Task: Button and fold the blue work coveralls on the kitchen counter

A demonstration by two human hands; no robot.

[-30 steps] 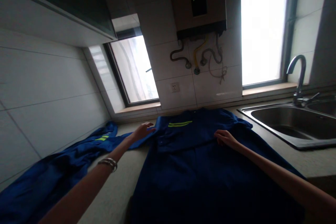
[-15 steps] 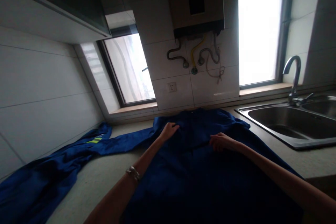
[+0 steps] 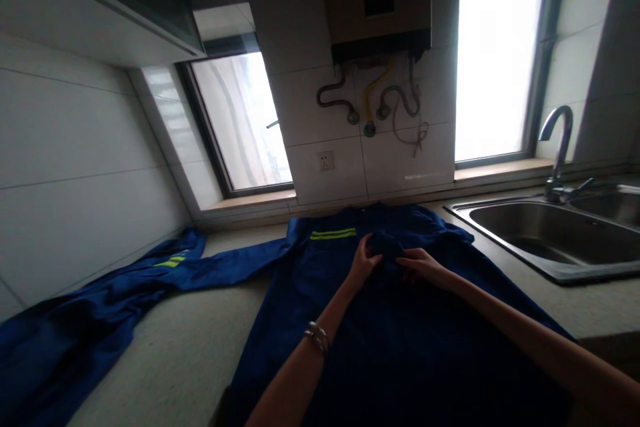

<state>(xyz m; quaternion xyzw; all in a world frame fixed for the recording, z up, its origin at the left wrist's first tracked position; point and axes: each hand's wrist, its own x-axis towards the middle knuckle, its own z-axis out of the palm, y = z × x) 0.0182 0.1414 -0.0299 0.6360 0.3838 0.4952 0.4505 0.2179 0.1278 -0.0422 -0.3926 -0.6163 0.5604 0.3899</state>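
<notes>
Two hands are meeting at the chest of a blue work jacket lying spread on the countertop; the left hand and right hand are pinching a bunched fold between them; a long sleeve is trailing left; a steel sink is sitting well to the right

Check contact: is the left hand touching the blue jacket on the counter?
Touching. The head view shows the left hand pressed onto the blue jacket, fingers on a bunched fold of its cloth beside the right hand, with no gap visible.
</notes>
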